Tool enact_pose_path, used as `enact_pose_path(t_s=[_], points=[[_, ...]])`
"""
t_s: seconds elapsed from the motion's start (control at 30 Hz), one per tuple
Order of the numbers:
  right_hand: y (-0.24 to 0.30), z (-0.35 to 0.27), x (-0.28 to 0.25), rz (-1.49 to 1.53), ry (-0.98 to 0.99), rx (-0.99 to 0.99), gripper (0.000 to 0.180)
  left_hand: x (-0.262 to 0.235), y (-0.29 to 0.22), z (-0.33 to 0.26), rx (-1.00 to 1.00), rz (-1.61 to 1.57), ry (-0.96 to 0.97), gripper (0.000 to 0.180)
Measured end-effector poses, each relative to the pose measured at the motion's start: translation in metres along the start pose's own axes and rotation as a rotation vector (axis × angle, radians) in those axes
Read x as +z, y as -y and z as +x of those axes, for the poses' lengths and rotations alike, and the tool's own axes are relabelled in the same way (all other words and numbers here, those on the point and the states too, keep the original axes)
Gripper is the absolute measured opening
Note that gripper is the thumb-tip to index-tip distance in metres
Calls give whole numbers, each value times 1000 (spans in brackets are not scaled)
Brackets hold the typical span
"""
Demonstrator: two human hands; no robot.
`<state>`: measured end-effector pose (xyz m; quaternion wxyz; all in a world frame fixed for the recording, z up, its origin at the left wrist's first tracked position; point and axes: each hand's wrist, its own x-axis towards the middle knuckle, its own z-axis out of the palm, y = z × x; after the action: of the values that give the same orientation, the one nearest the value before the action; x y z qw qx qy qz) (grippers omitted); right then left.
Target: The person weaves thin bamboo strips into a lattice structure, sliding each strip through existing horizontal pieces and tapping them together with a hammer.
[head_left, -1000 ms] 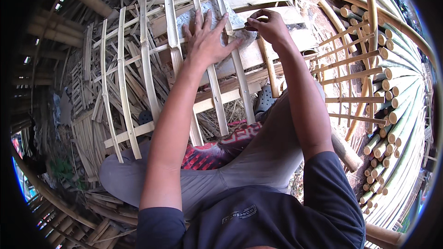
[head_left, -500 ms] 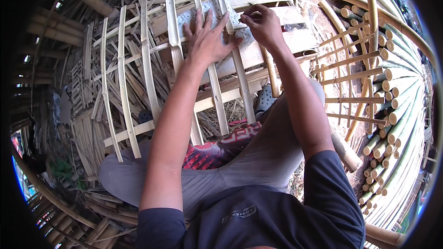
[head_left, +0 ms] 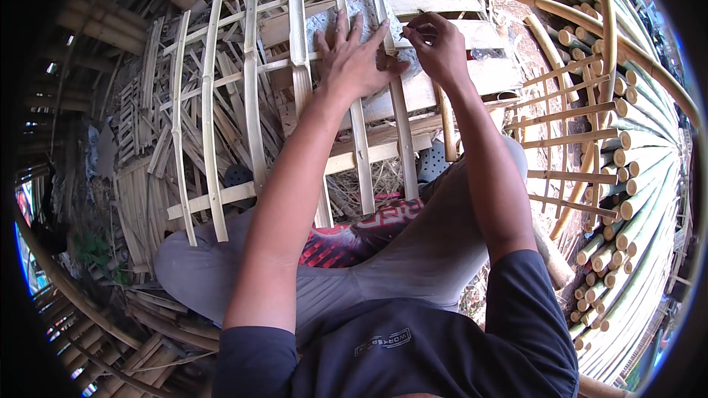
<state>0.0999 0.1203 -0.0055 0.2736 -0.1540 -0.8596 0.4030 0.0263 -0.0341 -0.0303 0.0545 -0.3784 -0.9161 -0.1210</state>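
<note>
Bamboo lattice frame [head_left: 251,125] lies tilted across the person's lap and over the clutter behind it, pale yellow-tan split slats, flat and slightly bowed, nodes showing as darker bands. Count: about seven long upright slats visible, crossed by roughly three horizontal slats; exact count unsure near the top, where slats overlap loose scrap.

Left hand [head_left: 358,59] flat on the frame's upper part, fingers spread wide, palm pressing down over two upright slats and a grey stone-like block [head_left: 346,18] under them. Nothing held, grip wide.

Right hand [head_left: 439,48] just beside the left, touching the same slat area, fingers pinched narrow on a thin small object [head_left: 413,23], too small to tell what it is.

One wide pale plank [head_left: 442,81] under the frame near the hands. Two dark perforated clogs: one [head_left: 435,162] by the right knee, one [head_left: 237,175] seen through the slats at left.

Right side: stack of round bamboo poles [head_left: 627,199], cut ends facing the camera, too many to count, plus a second lattice panel [head_left: 568,140] of thin rods in front of it. Left and bottom: piles of loose bamboo strips [head_left: 140,199].

Person sits, grey trousers, red-black patterned cloth [head_left: 346,239] on the lap, dark shirt.
</note>
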Motion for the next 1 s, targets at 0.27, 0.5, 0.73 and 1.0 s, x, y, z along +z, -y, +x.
enact_pose_path(t_s=[0.27,0.5,0.73,1.0], points=[[-10,3,6,23,37,19,18,0,-2,2,-7,-57,38,104],[-20,8,10,-64,21,-41,14,1,-1,2,-4,-4,18,97],[-22,6,11,-88,51,-20,14,5,0,3,-29,29,17,97],[-19,5,7,-90,75,38,13,8,1,6,-29,49,10,96]])
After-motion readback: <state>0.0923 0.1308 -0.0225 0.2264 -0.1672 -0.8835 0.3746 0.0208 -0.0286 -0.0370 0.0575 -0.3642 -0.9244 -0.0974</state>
